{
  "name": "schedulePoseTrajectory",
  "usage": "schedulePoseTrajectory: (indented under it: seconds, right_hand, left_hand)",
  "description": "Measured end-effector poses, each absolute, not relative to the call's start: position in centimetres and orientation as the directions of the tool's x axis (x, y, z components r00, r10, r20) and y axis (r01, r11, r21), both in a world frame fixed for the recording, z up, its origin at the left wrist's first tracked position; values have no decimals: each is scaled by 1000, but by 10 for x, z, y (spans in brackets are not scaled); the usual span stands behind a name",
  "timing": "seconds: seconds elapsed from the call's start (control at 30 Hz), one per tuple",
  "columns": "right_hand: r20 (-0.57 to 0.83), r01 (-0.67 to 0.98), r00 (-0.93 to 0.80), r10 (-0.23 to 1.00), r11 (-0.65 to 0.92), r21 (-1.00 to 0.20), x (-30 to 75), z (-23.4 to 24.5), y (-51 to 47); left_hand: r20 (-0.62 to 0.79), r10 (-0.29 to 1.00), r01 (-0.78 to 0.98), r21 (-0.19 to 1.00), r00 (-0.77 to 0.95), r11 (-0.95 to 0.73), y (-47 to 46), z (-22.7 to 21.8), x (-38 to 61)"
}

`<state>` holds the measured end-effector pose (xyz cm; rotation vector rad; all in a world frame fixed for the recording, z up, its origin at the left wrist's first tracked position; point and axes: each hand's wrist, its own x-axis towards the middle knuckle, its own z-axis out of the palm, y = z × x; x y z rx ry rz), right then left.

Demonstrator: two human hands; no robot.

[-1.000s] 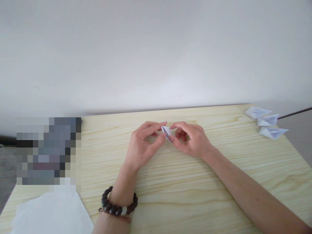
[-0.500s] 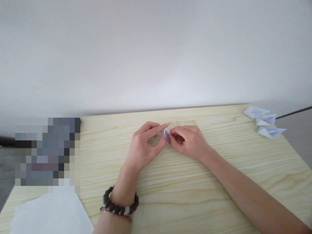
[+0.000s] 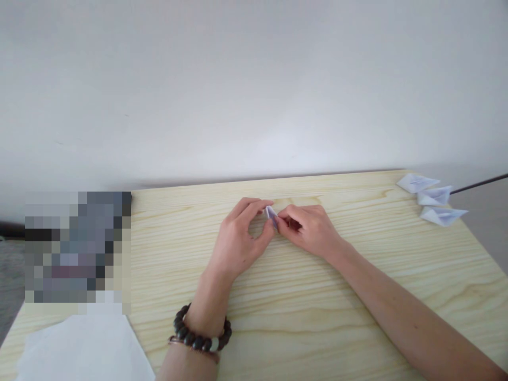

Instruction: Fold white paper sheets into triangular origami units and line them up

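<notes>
A small folded piece of white paper [image 3: 271, 213] is pinched between my two hands above the middle of the table. My left hand [image 3: 243, 233] grips it from the left, thumb below and index finger above, and partly covers it. From the right, the thumb and fingertips of my right hand [image 3: 307, 227] are closed on its other edge. A dark beaded bracelet [image 3: 202, 341] circles my left wrist. At the table's right edge lie three folded paper boats [image 3: 434, 196], one in front of another.
The wood-grain table [image 3: 301, 317] meets a pale wall [image 3: 254, 95] at its back edge. White paper sheets [image 3: 85, 349] lie at the front left, below a blurred-out dark object [image 3: 85, 243]. A dark cable [image 3: 480, 183] runs off to the right behind the boats.
My left hand has shifted slightly right, and its thumb and index finger have spread a little wider. The folded paper has tilted between my fingers. My right hand has hardly moved.
</notes>
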<state>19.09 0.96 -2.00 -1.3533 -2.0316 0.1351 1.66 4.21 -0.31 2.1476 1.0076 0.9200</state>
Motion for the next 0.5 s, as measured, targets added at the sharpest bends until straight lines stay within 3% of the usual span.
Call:
schedulePoseTrajectory:
  seconds: [0.13, 0.3, 0.5]
  right_hand:
    - [505, 793, -200, 840, 441, -420, 191, -20, 9]
    - [559, 827, -166, 813, 423, -369, 189, -21, 9]
    - [568, 820, -141, 811, 417, -392, 186, -20, 9]
  left_hand:
    - [330, 841, 493, 695, 429, -524, 41, -6, 19]
    - [352, 863, 660, 557, 362, -504, 37, -9, 27]
    - [307, 862, 697, 507, 405, -508, 36, -9, 30]
